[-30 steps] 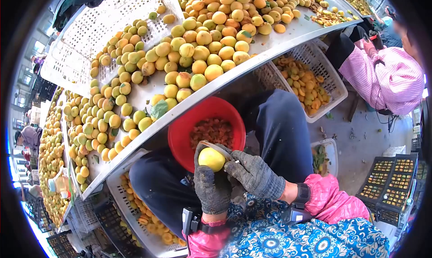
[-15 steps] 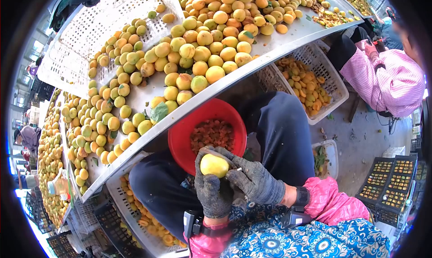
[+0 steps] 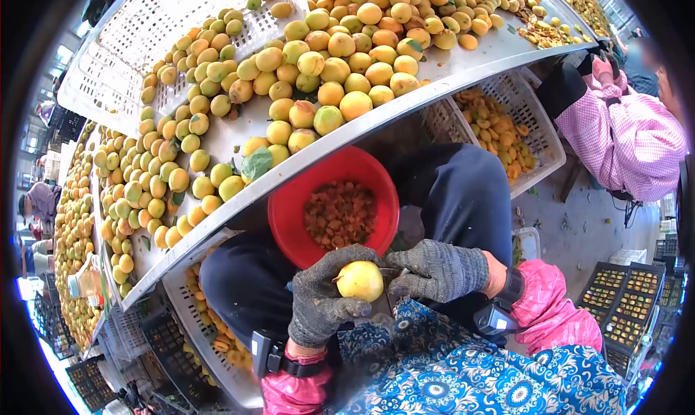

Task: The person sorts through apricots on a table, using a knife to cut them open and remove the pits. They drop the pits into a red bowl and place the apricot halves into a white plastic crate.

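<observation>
My left hand, in a dark grey knitted glove, is closed around a yellow-green apricot. The fruit looks whole from this side. My right hand, gloved the same way, is closed just to the right of the apricot. A thin metal piece, seemingly a small knife, shows between its fingers and the fruit; most of it is hidden by the glove. Beyond both hands, between my knees, stands a red bucket with brown apricot pits in it.
A metal-edged table piled with apricots crosses in front of me, with a white perforated crate tipped on it. Halved apricots fill a crate under the table. At right sits a co-worker in a pink checked sleeve, near black trays.
My hands have moved apart slightly, the right one shifting right and away from the apricot. The left hand has turned, and the apricot sits a little lower and farther right.
</observation>
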Available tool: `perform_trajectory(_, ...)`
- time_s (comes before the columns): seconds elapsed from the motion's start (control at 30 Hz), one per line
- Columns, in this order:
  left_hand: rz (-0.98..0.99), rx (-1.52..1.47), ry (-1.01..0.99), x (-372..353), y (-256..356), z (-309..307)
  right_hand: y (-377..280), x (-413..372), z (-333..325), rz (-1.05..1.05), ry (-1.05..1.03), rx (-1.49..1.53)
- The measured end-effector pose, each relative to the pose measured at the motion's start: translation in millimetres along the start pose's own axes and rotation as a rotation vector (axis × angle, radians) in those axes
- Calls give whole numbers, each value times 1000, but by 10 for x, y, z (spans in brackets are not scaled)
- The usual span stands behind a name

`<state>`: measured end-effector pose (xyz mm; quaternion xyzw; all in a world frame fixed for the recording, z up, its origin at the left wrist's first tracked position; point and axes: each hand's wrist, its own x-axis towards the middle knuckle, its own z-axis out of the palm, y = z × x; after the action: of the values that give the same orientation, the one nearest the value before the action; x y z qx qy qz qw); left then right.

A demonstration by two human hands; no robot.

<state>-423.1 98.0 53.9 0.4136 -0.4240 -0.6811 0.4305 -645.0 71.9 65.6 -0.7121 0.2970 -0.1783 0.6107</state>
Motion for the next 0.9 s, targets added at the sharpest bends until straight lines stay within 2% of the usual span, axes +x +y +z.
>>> perform_trajectory(0.17, -115, 176, -130, 27, 138, -88, 46, 10, -91, 19, -79, -105)
perform_trajectory(0.33, -141, 304, -275, 53, 164, -199, 32, 34, -140, 69, -133, -111)
perform_trajectory(0.4, -173, 333, -304, 54, 157, -225, 55, 23, -141, 28, -129, -230)
perform_trajectory(0.5, -150, 464, -378, 97, 200, -228, 93, 27, -126, -25, -133, -329)
perform_trajectory(0.57, -20, 668, -549, 185, 297, -189, 81, 63, -108, -59, -124, -369)
perform_trajectory(0.6, -22, 667, -550, 199, 312, -183, 71, 76, -101, -95, -114, -412)
perform_trajectory(0.7, -23, 779, -547, 225, 313, -170, 55, 76, -119, -83, -112, -506)
perform_trajectory(0.77, -59, 531, -339, 211, 261, -175, 19, 69, -102, -48, -49, -511)
perform_trajectory(0.8, -57, 532, -341, 195, 261, -161, 2, 59, -85, -14, 8, -516)
perform_trajectory(0.83, -141, 368, -193, 181, 263, -136, 14, 40, -49, -16, 12, -520)
perform_trajectory(0.87, -220, 203, -45, 158, 261, -107, 53, 16, 14, -9, 146, -521)
perform_trajectory(0.9, -221, 146, 4, 108, 199, -63, 82, -2, 79, -3, 280, -519)
